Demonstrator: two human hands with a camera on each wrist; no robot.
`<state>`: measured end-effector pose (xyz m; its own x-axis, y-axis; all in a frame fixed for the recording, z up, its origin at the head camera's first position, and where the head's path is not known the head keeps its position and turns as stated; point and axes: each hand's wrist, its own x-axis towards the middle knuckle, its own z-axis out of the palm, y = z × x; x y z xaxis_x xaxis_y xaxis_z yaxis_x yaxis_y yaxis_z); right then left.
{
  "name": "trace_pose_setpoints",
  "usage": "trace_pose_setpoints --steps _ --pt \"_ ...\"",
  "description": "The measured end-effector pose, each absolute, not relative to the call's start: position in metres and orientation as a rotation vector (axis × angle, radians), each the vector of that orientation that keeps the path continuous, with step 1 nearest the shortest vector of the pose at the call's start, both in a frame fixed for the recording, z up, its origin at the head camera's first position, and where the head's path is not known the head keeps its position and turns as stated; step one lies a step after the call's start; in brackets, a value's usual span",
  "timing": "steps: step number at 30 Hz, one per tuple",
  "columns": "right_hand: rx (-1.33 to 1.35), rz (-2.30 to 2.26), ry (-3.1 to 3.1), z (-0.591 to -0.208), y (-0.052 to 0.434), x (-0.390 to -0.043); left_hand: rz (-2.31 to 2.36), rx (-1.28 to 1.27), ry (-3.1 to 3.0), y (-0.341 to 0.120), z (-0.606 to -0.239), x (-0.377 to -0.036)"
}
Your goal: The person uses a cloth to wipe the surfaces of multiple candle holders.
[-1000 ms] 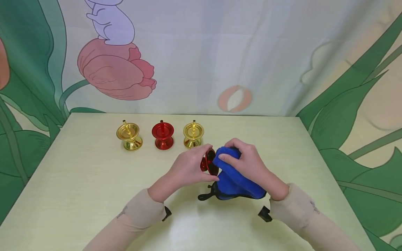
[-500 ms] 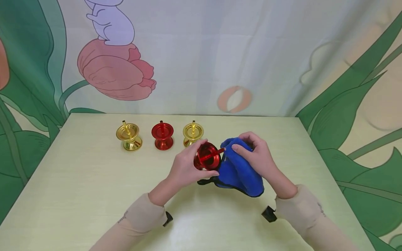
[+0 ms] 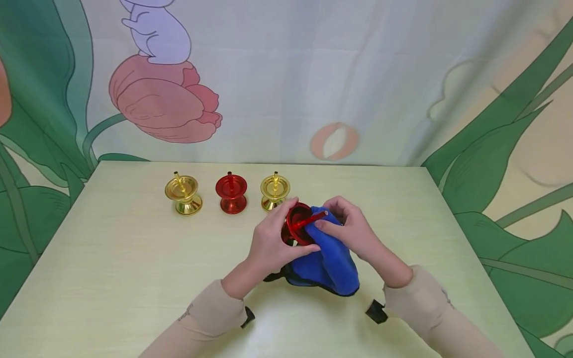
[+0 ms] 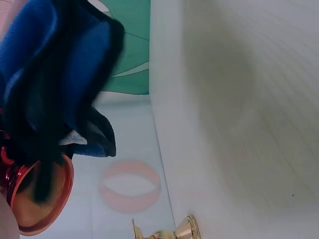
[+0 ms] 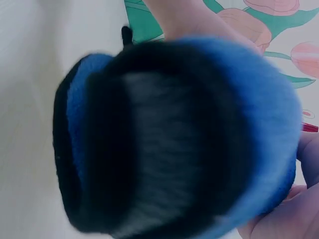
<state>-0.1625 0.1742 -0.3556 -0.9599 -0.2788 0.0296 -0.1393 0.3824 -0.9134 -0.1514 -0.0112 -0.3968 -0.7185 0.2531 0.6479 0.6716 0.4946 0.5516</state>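
Red metal candle holder getting rubbed with a blue cloth, mid-table

The left hand has its fingers curled round the shiny red metal candle holder, tipped on its side so its cup and spike face the right hand. That hand grips the fuzzy blue cloth with black trim, pressed right against the holder's rim. Behind them on the pale wooden table stand a gold candle holder, another red one and a second gold one.

both forearms angled inward, left hand and right hand curled, gripping
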Motion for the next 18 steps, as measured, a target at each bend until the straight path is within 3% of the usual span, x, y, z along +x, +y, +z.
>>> trace_pose_setpoints --steps 13,18 --pt "-0.507 -1.587 2.466 -0.353 0.177 -0.163 -1.648 -0.923 -2.524 -0.022 -0.383 -0.147" --pt "-0.499 -1.645 2.453 -0.350 0.178 -0.163 -1.828 -0.853 -2.474 -0.025 -0.386 -0.149"
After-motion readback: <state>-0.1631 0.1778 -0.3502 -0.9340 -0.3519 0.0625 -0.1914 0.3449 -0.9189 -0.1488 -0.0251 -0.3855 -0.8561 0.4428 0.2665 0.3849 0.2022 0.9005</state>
